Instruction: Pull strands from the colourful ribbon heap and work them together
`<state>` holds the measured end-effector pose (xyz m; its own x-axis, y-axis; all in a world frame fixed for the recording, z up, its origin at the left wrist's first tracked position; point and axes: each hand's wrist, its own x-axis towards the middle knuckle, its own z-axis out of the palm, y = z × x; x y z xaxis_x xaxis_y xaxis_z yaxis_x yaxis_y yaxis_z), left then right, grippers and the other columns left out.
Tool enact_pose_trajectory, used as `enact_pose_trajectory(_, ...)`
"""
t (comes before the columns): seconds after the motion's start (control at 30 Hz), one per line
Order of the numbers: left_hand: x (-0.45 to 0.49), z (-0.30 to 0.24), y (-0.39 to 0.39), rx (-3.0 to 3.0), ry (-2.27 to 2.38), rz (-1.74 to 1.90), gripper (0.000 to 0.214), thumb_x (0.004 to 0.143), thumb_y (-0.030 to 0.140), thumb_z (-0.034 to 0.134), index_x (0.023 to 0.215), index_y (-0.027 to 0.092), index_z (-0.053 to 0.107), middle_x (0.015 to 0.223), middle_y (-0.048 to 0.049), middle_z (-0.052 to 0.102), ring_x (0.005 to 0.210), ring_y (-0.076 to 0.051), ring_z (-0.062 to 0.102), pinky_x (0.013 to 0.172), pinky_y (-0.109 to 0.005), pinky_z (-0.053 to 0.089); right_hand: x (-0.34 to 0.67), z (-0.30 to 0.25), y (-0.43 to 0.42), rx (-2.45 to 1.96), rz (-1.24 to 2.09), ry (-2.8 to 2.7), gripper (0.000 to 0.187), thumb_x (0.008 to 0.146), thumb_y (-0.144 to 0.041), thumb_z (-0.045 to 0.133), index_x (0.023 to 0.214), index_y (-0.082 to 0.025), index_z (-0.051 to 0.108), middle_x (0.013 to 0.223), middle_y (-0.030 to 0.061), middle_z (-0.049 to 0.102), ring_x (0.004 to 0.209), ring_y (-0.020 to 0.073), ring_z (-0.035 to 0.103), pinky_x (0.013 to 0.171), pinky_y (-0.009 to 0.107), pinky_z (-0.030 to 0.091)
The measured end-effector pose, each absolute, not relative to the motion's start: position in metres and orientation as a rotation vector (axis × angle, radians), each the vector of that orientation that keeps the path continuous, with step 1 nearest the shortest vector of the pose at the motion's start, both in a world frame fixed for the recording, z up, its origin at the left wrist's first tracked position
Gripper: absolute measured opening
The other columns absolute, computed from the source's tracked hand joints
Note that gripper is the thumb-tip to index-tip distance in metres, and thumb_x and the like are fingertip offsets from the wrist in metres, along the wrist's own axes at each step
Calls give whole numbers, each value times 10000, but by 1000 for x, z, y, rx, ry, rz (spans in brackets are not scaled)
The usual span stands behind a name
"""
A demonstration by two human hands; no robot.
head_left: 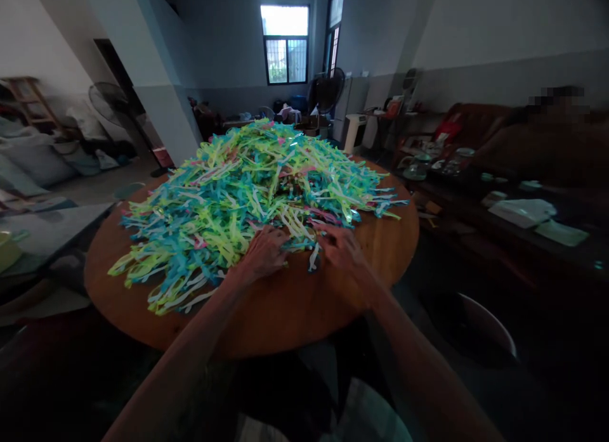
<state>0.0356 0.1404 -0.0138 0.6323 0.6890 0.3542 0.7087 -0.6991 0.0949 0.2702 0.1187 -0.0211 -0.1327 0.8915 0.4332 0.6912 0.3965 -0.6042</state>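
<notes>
A big heap of thin strips (228,195), mostly yellow-green and blue with some white and pink, looks like plastic and covers much of a round wooden table (295,309). At its near edge my left hand (267,252) rests with fingers curled inward; whatever they hold is hidden. My right hand (343,247) is a short way to the right, fingers bent and closed at the ends of a few strips. Between the two hands, a short whitish-blue strip (314,258) lies on the wood.
To the right, a dark low table (476,207) bears glassware and papers, with a person (542,131) beside it. A round stool or bucket rim (495,318) stands low at right. Standing fans (109,103), white sacks (38,156) and a window (285,45) are farther off.
</notes>
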Motion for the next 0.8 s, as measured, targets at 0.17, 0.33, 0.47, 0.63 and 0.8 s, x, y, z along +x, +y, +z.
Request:
enact_pose_trajectory(0.17,60,-10,155,-2803,-1185,-312,222,886,276,607,1076,195,689,1039,-86,677,1066,-276,552,941,-418,451,286,-39,62,-1476,368,-1911,297,914,-200,466,1074,-132,707,912,112,727,819,221,663,759,320,490)
enact_pose_trajectory(0.33,70,-9,166,-2777,-1208,-236,117,858,242,604,918,172,675,910,-85,670,941,-259,577,816,-369,453,281,-24,34,-1671,144,-2320,341,819,-190,572,1143,-121,653,1049,161,665,790,230,639,700,328,458)
enact_pose_trajectory(0.47,73,-9,168,-2761,-1203,-198,88,803,208,635,878,168,655,912,-90,657,952,-267,571,793,-354,437,275,-20,29,-1655,102,-2425,257,825,-103,540,1039,-121,682,1078,164,642,884,256,640,742,352,473)
enact_pose_trajectory(0.63,76,-8,164,-2744,-1214,-192,115,807,174,613,921,161,603,907,-83,633,917,-245,557,771,-336,417,271,-21,23,-1637,-6,-2418,233,902,-107,496,995,-129,708,1196,194,592,1057,317,579,857,436,484)
enact_pose_trajectory(0.8,77,6,158,-2745,-1204,-222,135,831,151,567,966,147,577,936,-98,616,928,-252,540,789,-353,414,274,-29,28,-1465,-60,-2454,194,826,-163,633,1005,-132,703,1223,164,589,1218,343,464,1031,488,391)
